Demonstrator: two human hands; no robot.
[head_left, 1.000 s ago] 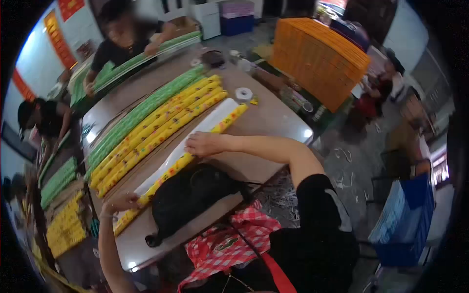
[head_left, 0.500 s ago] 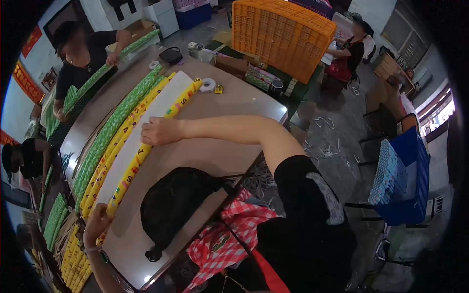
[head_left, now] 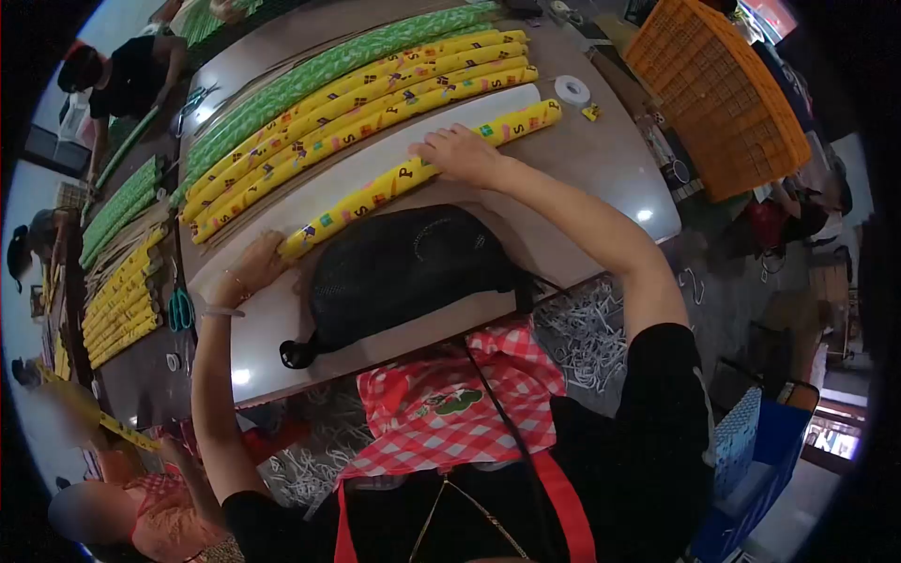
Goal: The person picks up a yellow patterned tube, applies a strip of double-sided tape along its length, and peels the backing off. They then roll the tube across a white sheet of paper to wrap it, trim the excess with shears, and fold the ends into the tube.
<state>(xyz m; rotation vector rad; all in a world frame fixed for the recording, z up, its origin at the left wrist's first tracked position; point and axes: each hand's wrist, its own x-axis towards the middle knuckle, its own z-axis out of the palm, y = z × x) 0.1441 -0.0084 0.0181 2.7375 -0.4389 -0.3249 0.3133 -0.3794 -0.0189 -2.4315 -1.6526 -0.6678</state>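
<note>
In the head view, a yellow printed wrapping paper roll (head_left: 385, 188) lies slanting across the table in front of me. A strip of its white back (head_left: 343, 180) shows along the far side. My right hand (head_left: 460, 155) lies over the roll right of its middle, fingers bent round the top. My left hand (head_left: 253, 266) holds the left end between curled fingers, partly hidden from view. Just beyond lie several more yellow printed rolls (head_left: 375, 111) and a green patterned roll (head_left: 328, 80). A black mesh bag (head_left: 413, 272) sits on the near side, close to the roll.
A white tape roll (head_left: 572, 90) rests near the roll's right end. Teal scissors (head_left: 180, 310) and stacked yellow rolls (head_left: 122, 305) are at the left. An orange crate (head_left: 718, 98) stands at the right. Co-workers are at the left; one person (head_left: 174, 521) is at lower left.
My view has turned, so the table and rolls appear swung clockwise and a person at lower left now shows. Both hands keep about the same places on the yellow roll.
</note>
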